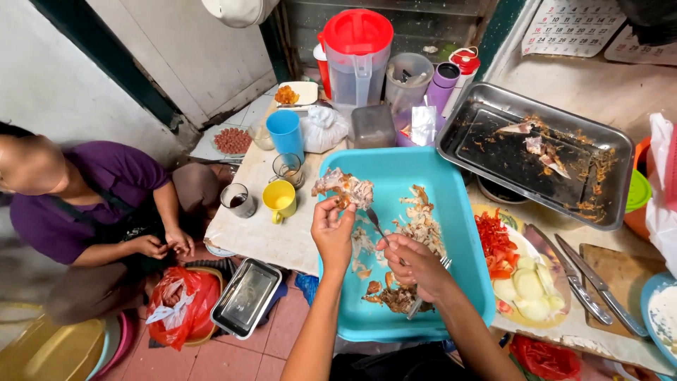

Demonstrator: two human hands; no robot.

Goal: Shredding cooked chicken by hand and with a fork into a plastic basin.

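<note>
While fork (377, 224) tines hid among shreds, handle end vanished under right hand (416, 262) — clenched on it. Left hand (333, 229) pinched cooked meat piece (344, 188) above turquoise tray (395, 173). Table (261, 229) crowded: steel pan (620, 152), plate (546, 264), knives (599, 286) cut off rightward. Tray overhung near edge — tiled floor (218, 356) below, seated person (84, 212) left.

On the table (264, 236) the tub (462, 233) sits in the middle with shredded meat (421, 226) in it, the cups (279, 200) to its left, the pitcher (357, 60) behind it, the metal tray (606, 134) behind and to its right, and the plate of vegetables (525, 279) just right of it, with two knives (589, 282) beyond.
</note>
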